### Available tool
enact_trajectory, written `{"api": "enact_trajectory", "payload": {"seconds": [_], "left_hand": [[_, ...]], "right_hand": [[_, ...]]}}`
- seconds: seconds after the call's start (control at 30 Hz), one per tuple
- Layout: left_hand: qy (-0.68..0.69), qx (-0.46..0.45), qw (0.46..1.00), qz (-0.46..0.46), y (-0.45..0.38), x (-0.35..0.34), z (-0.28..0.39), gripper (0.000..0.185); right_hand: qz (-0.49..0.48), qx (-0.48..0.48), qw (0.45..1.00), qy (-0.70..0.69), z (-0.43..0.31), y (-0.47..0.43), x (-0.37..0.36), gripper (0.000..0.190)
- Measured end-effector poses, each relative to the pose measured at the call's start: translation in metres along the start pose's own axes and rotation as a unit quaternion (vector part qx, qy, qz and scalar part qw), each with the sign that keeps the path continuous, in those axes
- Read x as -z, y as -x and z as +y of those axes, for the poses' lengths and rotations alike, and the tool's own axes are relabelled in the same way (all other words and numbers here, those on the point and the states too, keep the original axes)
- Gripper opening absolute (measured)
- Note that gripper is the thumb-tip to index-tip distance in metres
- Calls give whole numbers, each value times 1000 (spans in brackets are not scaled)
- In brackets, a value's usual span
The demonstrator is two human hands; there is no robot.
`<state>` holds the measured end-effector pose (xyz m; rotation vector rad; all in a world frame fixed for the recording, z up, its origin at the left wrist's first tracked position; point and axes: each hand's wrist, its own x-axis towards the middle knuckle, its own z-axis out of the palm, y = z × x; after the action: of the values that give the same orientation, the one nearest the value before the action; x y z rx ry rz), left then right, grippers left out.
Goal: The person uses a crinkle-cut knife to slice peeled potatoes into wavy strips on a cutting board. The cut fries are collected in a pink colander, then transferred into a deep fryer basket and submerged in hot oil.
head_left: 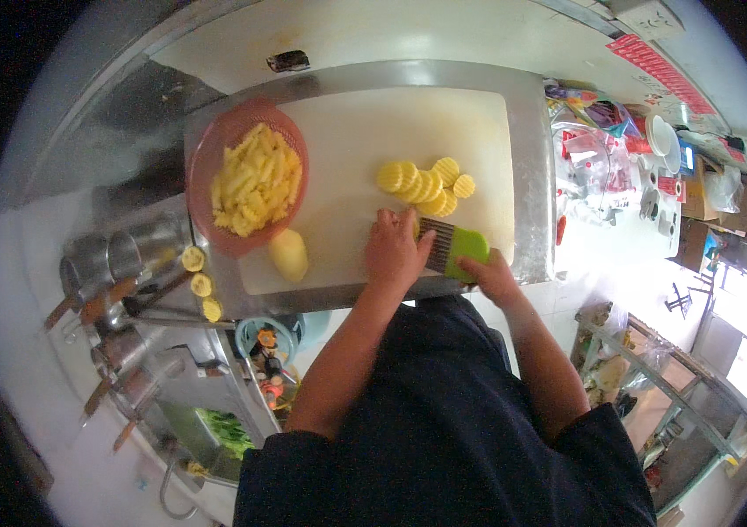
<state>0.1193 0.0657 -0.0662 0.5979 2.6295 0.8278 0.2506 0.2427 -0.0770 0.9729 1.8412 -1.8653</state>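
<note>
My right hand grips the bright green handle of a crinkle cutter, whose ridged metal blade points left over the white cutting board. Just left of the blade, my left hand holds down a piece of potato, mostly hidden by its fingers; only a yellow sliver shows beside the blade. Beyond both hands lies an overlapping row of crinkle-cut potato slices, with a few more slices to its right. A whole peeled potato rests near the board's front left.
A red plastic basket of potato strips overlaps the board's left side. Three potato slices lie at the counter's left edge, near metal pots. On the right is a white table with plastic bags. Below left stands a blue bucket.
</note>
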Motion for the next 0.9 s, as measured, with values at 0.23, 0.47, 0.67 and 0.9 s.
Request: {"api": "enact_trajectory", "payload": {"seconds": [0.23, 0.47, 0.67, 0.9], "left_hand": [[18, -10, 992, 121, -2, 69, -26, 37], [-259, 42, 947, 187, -29, 184, -63, 43], [14, -17, 1000, 22, -45, 84, -25, 52], [109, 20, 994, -5, -85, 14, -37, 55]], "right_hand": [[-78, -12, 994, -76, -88, 5, -79, 29], [-113, 87, 988, -63, -149, -5, -108, 30], [25, 23, 988, -148, -50, 14, 5, 29], [190, 21, 959, -208, -14, 47, 55, 26]]}}
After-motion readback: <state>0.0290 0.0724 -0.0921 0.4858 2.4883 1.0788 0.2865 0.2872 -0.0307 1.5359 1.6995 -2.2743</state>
